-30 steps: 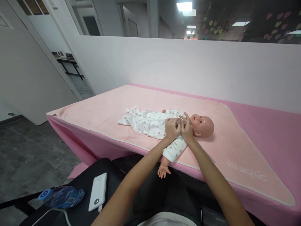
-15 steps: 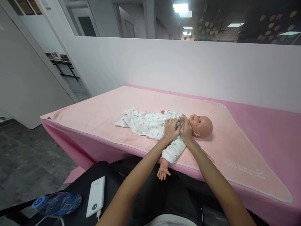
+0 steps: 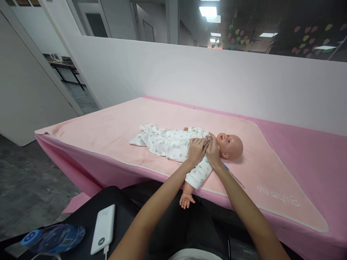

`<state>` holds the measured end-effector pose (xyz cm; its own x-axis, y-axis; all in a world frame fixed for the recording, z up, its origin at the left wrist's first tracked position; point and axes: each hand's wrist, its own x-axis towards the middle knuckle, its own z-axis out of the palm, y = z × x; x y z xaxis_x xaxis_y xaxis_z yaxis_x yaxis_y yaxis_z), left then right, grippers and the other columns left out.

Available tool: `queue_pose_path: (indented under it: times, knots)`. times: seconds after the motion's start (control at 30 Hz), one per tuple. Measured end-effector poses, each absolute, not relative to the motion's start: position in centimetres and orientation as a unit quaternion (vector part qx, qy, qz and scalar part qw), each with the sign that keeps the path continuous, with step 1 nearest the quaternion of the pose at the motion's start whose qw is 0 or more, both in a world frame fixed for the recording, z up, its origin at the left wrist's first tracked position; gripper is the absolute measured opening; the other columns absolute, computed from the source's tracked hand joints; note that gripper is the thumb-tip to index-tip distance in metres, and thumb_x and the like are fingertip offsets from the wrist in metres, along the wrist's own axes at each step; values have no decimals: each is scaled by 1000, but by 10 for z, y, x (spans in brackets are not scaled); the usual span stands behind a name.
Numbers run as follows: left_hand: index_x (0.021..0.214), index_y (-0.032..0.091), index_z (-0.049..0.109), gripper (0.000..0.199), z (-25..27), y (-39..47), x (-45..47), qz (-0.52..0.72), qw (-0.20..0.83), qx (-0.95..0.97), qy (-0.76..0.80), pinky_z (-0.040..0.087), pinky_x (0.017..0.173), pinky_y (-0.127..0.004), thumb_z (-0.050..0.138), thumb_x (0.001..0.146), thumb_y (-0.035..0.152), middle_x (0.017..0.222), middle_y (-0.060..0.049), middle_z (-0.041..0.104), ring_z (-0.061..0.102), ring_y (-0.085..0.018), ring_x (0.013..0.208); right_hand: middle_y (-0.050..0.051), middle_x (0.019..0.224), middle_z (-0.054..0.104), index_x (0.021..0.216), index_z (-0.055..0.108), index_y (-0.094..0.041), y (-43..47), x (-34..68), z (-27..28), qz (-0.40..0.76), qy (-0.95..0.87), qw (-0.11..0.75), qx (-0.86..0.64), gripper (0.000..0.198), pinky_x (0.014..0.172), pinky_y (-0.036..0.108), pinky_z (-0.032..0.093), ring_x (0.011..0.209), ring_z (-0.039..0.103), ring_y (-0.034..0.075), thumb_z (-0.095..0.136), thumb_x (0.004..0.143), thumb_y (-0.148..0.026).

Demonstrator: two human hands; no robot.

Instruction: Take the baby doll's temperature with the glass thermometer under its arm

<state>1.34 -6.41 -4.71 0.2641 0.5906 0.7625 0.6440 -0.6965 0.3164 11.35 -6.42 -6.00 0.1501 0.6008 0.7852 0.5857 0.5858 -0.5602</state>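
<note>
A baby doll point(image 3: 233, 147) lies on its back on a pale pink mat, head to the right, mouth open. It wears a white printed romper point(image 3: 173, 144); one bare doll hand hangs over the table's front edge. At the chest, just below the doll's neck, my left hand point(image 3: 197, 150) and my right hand point(image 3: 213, 148) meet with fingers bent, pinching the romper's front. What exactly lies between the fingertips is mostly hidden. Partly behind my right forearm, a thin blue-tipped stick point(image 3: 233, 175) rests on the mat.
The pale pink mat point(image 3: 108, 122) covers much of a table with a darker pink cloth point(image 3: 311, 144). A white wall point(image 3: 217, 79) with a window stands behind. On a black seat at lower left lie a white power bank point(image 3: 103, 227) with a cable and a water bottle point(image 3: 58, 238).
The view has shifted slightly. Both hands stay at the doll's chest; their fingers have moved a little and closed nearer together on the romper's front.
</note>
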Motion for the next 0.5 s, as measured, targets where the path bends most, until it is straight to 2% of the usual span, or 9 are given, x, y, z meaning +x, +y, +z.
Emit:
queue_pose_path:
  times: [0.3, 0.5]
  knots:
    - [90, 23, 60, 21, -46, -65, 13, -471, 11, -785, -403, 34, 79, -35, 39, 90, 25, 82, -1, 67, 58, -16, 78, 9, 104, 63, 119, 45, -20, -67, 111, -59, 8, -642, 618, -453, 36, 82, 34, 52, 96, 60, 17, 32, 85, -18]
    - [88, 23, 59, 18, -43, -68, 14, -486, 22, -774, -404, 34, 79, -34, 41, 89, 23, 83, 0, 67, 58, -16, 78, 9, 104, 63, 118, 47, -20, -67, 111, -58, -12, -643, 613, -459, 36, 82, 34, 52, 95, 61, 17, 32, 86, -19]
